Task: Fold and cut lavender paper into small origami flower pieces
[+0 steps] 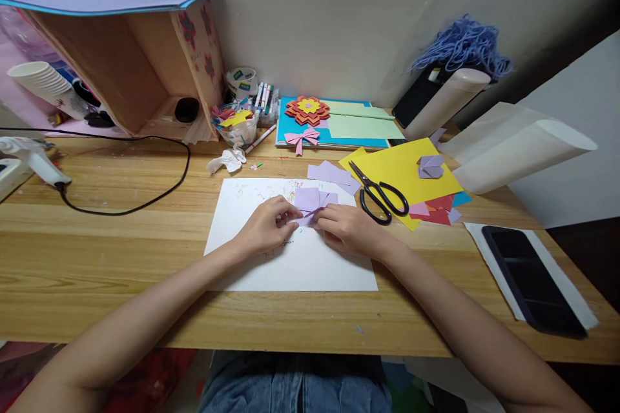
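Observation:
A folded piece of light purple paper (307, 198) lies over a white sheet (252, 271) on the wooden table. My left hand (269, 224) pinches its lower left edge between thumb and fingers. At its lower right, my right hand (347, 228) has its fingers bent and pressed on the paper; the fingertips are partly hidden. Just behind are loose purple scraps (331, 174). Black-handled scissors (380, 197) rest to the right, partly on yellow paper (402, 168), which also bears a small folded purple piece (431, 166).
A glue gun (36, 158) with a black cord and an open box (121, 64) are at the left. Behind stand a cup of scraps (238, 129) and a layered paper flower (307, 111) on blue card. A black phone (533, 277) and paper rolls (527, 151) are at the right.

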Demonstrator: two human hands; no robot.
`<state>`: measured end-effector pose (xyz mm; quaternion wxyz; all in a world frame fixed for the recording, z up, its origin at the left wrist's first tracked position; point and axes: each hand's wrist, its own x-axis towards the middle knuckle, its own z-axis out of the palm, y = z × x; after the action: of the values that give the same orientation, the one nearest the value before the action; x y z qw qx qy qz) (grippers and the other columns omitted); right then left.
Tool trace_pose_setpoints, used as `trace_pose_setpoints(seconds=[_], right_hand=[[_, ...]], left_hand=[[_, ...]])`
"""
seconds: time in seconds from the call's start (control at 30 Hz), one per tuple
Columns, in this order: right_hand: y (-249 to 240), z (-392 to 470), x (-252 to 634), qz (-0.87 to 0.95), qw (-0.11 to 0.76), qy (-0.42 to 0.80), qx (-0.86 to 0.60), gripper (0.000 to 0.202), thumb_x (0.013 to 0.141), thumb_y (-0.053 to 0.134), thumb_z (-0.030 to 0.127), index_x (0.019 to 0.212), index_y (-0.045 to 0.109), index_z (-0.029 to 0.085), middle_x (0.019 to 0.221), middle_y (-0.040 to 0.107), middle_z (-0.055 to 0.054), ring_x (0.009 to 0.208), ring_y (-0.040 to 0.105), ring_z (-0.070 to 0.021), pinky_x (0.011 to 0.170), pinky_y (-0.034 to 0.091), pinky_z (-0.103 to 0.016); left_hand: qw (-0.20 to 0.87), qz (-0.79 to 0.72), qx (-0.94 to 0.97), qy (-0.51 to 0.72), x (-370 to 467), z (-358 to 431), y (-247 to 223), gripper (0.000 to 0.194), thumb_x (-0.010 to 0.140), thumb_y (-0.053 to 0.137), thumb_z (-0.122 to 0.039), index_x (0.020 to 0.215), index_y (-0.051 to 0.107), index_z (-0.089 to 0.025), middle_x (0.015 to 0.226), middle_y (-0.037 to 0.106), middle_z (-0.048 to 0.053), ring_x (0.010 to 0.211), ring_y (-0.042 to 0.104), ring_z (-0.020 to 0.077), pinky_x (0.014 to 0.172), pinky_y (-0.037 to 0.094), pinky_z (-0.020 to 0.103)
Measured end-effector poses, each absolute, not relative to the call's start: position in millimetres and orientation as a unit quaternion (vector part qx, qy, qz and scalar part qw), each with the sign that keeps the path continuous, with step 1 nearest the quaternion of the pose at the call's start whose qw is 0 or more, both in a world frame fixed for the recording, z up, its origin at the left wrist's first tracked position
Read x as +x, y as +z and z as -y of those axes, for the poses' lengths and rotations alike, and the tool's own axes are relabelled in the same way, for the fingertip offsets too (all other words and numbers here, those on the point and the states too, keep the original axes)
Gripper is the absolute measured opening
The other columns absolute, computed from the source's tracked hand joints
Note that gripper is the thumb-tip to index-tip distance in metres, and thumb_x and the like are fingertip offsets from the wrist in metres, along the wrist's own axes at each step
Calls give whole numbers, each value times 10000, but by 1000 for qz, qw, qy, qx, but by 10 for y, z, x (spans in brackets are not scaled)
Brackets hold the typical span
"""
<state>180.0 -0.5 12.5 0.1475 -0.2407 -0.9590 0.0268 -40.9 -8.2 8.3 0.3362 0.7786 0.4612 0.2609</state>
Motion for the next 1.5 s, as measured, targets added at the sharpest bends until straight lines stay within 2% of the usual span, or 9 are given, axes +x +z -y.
trace_pose_setpoints(seconds=[0.63,0.9,1.03,1.2,1.5], right_hand=[[102,12,1854,952,150,65,-257,159,829,470,109,869,620,141,877,636,-95,800,556,-180,655,429,-280],[104,25,1754,967,95,15,-237,309,892,444,195,1181,544,238,965,592,-100,817,507,-197,681,386,-319],[127,43,1723,967,66,2,-246,328,921,416,221,1232,506,272,925,574,-91,797,490,-195,678,366,-318],[131,37,1716,968,57,-13,-245,297,908,441,200,1182,537,260,941,574,-87,753,471,-181,665,341,-311],[120,-13,1768,963,76,-2,-259,161,869,456,146,884,612,181,856,579,-81,717,460,-166,628,309,-284]], left_hand=[[361,-445,785,237,-438,56,139,213,758,551,-128,932,668,-168,841,543,31,698,505,126,631,419,254],[348,-428,799,240,-444,64,109,202,771,525,-126,937,634,-166,872,562,41,737,514,142,658,431,270],[311,-431,816,227,-446,73,111,216,768,511,-126,955,610,-166,884,570,48,772,506,163,690,431,294],[287,-433,826,219,-438,91,122,227,760,491,-117,957,591,-170,895,568,50,795,500,174,706,429,310],[289,-439,825,210,-433,97,134,246,752,466,-102,956,578,-182,883,559,46,791,496,178,711,427,322]])
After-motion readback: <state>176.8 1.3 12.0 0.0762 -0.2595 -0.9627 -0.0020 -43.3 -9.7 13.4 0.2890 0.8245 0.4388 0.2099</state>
